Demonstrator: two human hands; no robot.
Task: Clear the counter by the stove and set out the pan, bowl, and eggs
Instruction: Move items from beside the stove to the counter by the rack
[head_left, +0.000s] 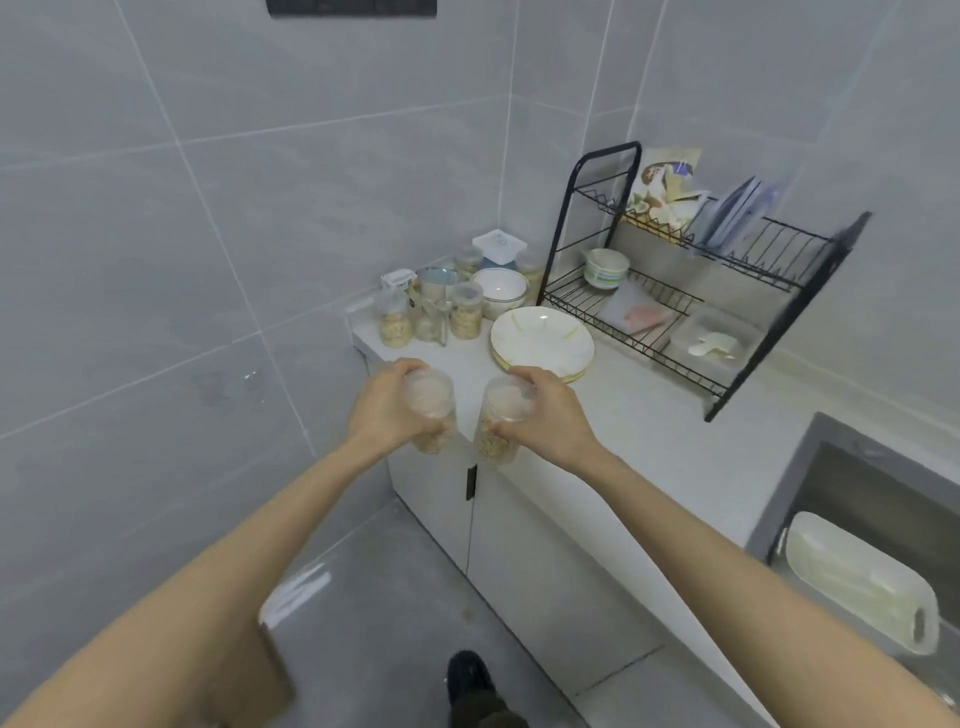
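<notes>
Tabletop (649, 441) is lying just ahead as left hand (387, 402) is gripping left jar (434, 434) and right hand (545, 413) right jar (493, 441), both upright, side by side. Stored jars (426, 312), their likely destination, are standing straight beyond, nearer the left hand; bowl (500, 292) is sitting just right of them.

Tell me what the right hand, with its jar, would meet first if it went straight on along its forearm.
The right hand would most likely meet the cluster of jars; the plates sit just right of that line. Depth is unclear.

1 head view; forward-down onto counter (649, 436); edges likely warped
</notes>
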